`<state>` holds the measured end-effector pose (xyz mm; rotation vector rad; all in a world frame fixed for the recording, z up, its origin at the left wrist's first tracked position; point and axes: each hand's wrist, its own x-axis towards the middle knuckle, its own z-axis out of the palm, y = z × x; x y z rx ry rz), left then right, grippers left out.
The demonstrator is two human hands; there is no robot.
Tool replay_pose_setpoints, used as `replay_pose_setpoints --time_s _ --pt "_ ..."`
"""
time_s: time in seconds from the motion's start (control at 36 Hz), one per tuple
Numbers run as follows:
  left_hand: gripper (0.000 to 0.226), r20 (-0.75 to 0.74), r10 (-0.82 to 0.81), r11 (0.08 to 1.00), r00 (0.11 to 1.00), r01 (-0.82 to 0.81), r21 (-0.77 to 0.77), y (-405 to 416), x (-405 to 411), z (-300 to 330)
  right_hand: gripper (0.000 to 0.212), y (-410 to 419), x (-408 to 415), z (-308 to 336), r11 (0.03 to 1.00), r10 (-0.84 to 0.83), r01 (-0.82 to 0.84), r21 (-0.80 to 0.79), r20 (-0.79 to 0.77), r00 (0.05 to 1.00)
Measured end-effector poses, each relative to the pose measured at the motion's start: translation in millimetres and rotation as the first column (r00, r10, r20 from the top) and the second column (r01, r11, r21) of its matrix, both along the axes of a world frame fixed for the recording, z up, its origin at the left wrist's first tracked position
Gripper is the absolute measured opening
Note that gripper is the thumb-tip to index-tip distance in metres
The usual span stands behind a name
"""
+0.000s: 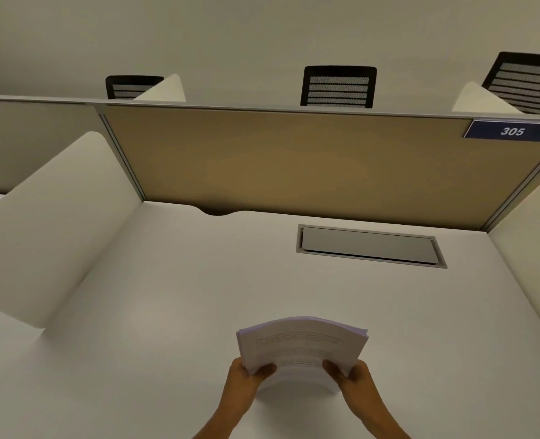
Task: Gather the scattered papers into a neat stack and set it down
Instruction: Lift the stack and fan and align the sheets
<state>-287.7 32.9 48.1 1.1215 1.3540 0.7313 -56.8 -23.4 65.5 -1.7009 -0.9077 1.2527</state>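
Thick white printed-paper stack [303,345] held above pale bench [135,312], bowed upward. Left hand [246,380] and right hand [356,380] each clamp a near corner. No loose sheets visible. Advice: tap edges square, lower flat, release both together.

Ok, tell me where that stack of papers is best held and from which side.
Hold the stack of papers at its two near corners, one hand per side, coming from the near edge. It already sags into an arch between the left hand and right hand, so a wide two-sided hold should keep the sheets aligned above the desk.
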Motion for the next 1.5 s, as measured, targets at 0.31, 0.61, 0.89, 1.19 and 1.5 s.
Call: replay_pose_setpoints --time_s 0.31,0.61,0.89,1.19,1.5 --pt "0.055 -0.157 -0.052 0.933 0.986 0.104 0.344 82.4 -40.6 75.1 0.014 36.9 31.4 46.9 0.955 0.263 -0.295 -0.039 0.574 0.776" --pt "0.019 -0.332 -0.421 0.826 0.844 0.508 0.243 74.3 -0.8 94.8 0.032 59.1 19.0 82.1 0.809 0.429 -0.535 -0.243 0.867 0.254" --pt "0.007 -0.117 0.003 0.996 0.993 0.007 0.09 55.8 -16.3 64.3 0.017 30.9 90.2 63.5 0.916 0.398 -0.391 -0.09 0.332 0.855" --pt "0.011 -0.061 0.07 0.998 0.996 -0.07 0.011 50.3 -20.6 46.4 0.018 11.4 61.1 2.5 0.99 -0.121 0.13 0.055 -0.145 0.982" --pt "0.021 -0.036 0.119 0.993 0.992 -0.12 -0.016 43.1 -26.2 18.3 0.022 2.0 29.9 -14.5 0.979 -0.199 0.202 0.016 -0.11 0.974"
